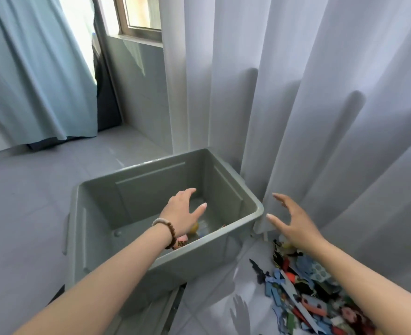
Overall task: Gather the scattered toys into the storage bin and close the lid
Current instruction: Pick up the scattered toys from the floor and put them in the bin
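A grey-green storage bin (pixel 226 247) stands open on the floor in the middle of the view. My left hand (pixel 181 211), with a bead bracelet at the wrist, hovers inside the bin with fingers spread and nothing in it. A few toys (pixel 199 229) lie at the bin's bottom, partly hidden by my wrist. My right hand (pixel 294 221) is open in the air just right of the bin's rim, above a heap of colourful scattered toys (pixel 306 293) on the floor at lower right. What may be the lid (pixel 166 308) lies under the bin's near side.
A white curtain (pixel 296 105) hangs right behind the bin and the toy heap. A teal curtain (pixel 35 68) and a window (pixel 139 18) are at the far left. Grey tiled floor (pixel 25 201) spreads to the left of the bin.
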{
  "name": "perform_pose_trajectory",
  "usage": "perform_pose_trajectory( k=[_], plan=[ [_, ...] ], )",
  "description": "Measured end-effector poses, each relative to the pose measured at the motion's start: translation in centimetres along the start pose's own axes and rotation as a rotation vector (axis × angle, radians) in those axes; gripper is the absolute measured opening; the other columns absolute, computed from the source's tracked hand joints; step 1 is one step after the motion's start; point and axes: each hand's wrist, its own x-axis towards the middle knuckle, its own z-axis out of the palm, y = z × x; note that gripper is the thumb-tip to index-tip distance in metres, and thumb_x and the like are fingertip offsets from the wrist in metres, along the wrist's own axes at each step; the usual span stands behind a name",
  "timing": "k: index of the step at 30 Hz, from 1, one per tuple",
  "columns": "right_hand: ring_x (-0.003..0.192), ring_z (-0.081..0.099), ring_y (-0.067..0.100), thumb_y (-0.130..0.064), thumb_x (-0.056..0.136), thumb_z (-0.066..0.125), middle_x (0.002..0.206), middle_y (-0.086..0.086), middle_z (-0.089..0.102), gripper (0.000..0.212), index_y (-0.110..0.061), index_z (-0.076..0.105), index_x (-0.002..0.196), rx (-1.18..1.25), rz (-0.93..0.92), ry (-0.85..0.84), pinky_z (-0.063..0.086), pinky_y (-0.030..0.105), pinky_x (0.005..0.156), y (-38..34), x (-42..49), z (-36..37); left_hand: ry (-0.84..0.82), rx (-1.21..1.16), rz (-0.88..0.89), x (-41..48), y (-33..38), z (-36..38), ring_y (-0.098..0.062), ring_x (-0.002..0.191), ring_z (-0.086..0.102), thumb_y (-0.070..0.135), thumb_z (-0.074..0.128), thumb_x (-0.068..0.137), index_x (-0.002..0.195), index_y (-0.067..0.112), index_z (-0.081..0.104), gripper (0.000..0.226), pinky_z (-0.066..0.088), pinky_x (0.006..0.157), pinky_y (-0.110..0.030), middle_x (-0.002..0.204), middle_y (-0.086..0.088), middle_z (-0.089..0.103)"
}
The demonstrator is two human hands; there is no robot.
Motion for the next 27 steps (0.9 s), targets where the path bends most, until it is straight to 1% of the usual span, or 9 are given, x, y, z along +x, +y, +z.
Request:
perform_pose_trajectory(
  k=[4,6,9,13,16,18,22,24,27],
  plan=[
    [0.138,0.030,0.013,-0.044,0.088,0.057,0.150,-0.008,0.031,0.063,-0.035,0.028,0.143,-0.090,0.101,0.007,0.028,0.034,0.111,4.5,-3.4,-5.3,-0.023,0.193,0.237,0.2,7.3,3.0,-0.017,0.137,0.028,0.049,0.041,0.093,0.144,0.020,0.029,0.059,0.028,0.110,-0.031,0.147,0.003,0.035],
    [0.138,0.031,0.014,-0.046,0.087,0.056,0.151,-0.007,0.030,0.064,-0.035,0.027,0.143,-0.153,0.150,-0.002,0.029,0.033,0.110,7.0,-5.2,-7.3,-0.057,0.189,0.349,0.2,10.7,5.4,-0.016,0.135,0.030,0.048,0.041,0.094,0.141,0.020,0.033,0.056,0.028,0.110,-0.030,0.144,0.003,0.038],
    [0.137,0.032,0.015,-0.048,0.085,0.058,0.151,-0.005,0.031,0.067,-0.031,0.029,0.143,-0.133,0.265,0.008,0.031,0.032,0.108,11.4,-7.6,-9.0,-0.221,0.109,0.417,0.5,14.5,10.5,-0.014,0.131,0.037,0.048,0.042,0.094,0.137,0.024,0.038,0.049,0.034,0.107,-0.030,0.141,0.005,0.041],
    [0.135,0.035,0.015,-0.048,0.084,0.061,0.148,-0.003,0.036,0.066,-0.026,0.035,0.140,-0.024,0.409,0.050,0.031,0.030,0.107,18.3,-10.0,-8.3,-0.452,0.095,0.300,1.5,15.8,18.9,-0.017,0.129,0.042,0.049,0.043,0.093,0.140,0.021,0.035,0.055,0.035,0.106,-0.030,0.146,0.000,0.038],
    [0.130,0.040,0.014,-0.041,0.085,0.063,0.140,-0.004,0.044,0.060,-0.021,0.040,0.137,0.060,0.468,0.049,0.032,0.022,0.098,23.2,-10.7,-6.4,-0.609,0.106,0.199,2.3,14.6,24.9,-0.021,0.131,0.040,0.046,0.044,0.094,0.143,0.018,0.029,0.058,0.033,0.104,-0.028,0.147,-0.005,0.036],
    [0.126,0.043,0.013,-0.038,0.085,0.064,0.131,-0.006,0.048,0.056,-0.020,0.044,0.134,0.136,0.515,0.054,0.031,0.019,0.093,26.1,-10.4,-5.0,-0.636,0.117,0.178,2.9,13.7,28.3,-0.022,0.130,0.041,0.045,0.046,0.093,0.143,0.019,0.030,0.058,0.035,0.102,-0.027,0.146,-0.005,0.038],
    [0.120,0.047,0.012,-0.042,0.081,0.067,0.132,-0.004,0.051,0.056,-0.020,0.047,0.129,0.255,0.574,0.083,0.035,0.021,0.093,30.7,-7.9,-2.2,-0.663,0.141,0.165,5.1,12.2,34.4,-0.022,0.125,0.045,0.044,0.051,0.091,0.140,0.014,0.034,0.060,0.037,0.100,-0.027,0.142,-0.007,0.041],
    [0.115,0.050,0.012,-0.044,0.081,0.067,0.129,-0.002,0.053,0.053,-0.020,0.049,0.124,0.266,0.582,0.068,0.037,0.022,0.092,32.5,-6.2,-0.9,-0.666,0.035,0.126,6.5,11.6,37.3,-0.021,0.121,0.048,0.043,0.051,0.091,0.138,0.012,0.035,0.058,0.040,0.099,-0.027,0.139,-0.006,0.044],
    [0.124,0.046,0.014,-0.050,0.079,0.066,0.139,-0.001,0.046,0.068,-0.019,0.042,0.135,0.302,0.612,0.079,0.036,0.023,0.097,35.0,-4.2,0.6,-0.640,-0.164,0.080,8.4,11.4,40.7,-0.015,0.124,0.044,0.033,0.050,0.094,0.141,0.011,0.031,0.056,0.034,0.096,-0.017,0.134,0.003,0.041]
  ],
)
